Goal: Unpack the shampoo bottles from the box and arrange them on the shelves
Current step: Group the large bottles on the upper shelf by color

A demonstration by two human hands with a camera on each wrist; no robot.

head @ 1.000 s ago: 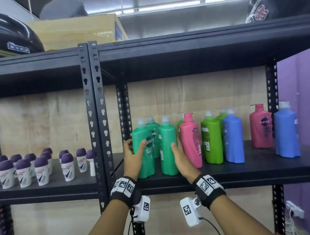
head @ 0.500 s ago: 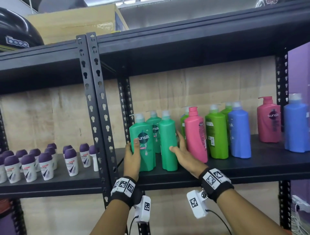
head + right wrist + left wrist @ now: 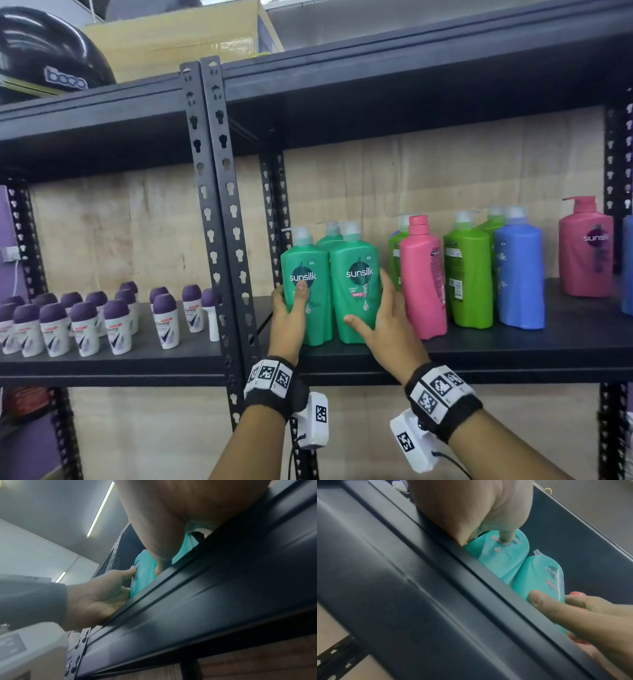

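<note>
Two teal-green Sunsilk shampoo bottles stand side by side at the left end of the black shelf (image 3: 513, 349), labels facing me. My left hand (image 3: 289, 298) grips the left bottle (image 3: 308, 270), thumb (image 3: 506, 536) pressed on its label. My right hand (image 3: 370, 301) holds the right bottle (image 3: 354, 260), with the thumb low on its front and the fingers along its right side. A third green bottle (image 3: 330, 236) stands behind them. Both front bottles show in the left wrist view, the left bottle (image 3: 498, 558) and the right bottle (image 3: 539, 580). The right wrist view shows the left bottle (image 3: 144, 574) in my left hand (image 3: 102, 592).
To the right stand a pink bottle (image 3: 423, 281), lime-green bottles (image 3: 467, 274), a blue bottle (image 3: 519, 274) and another pink one (image 3: 585, 250). Black uprights (image 3: 219, 205) border the left side. Several purple-capped roll-ons (image 3: 85, 318) fill the left shelf. A cardboard box (image 3: 178, 37) and helmet (image 3: 44, 54) sit on top.
The right green bottle has been turned so its label faces front; a moment earlier it stood edge-on. The left bottle was turned the same way before that. Both hands stay on the bottles.
</note>
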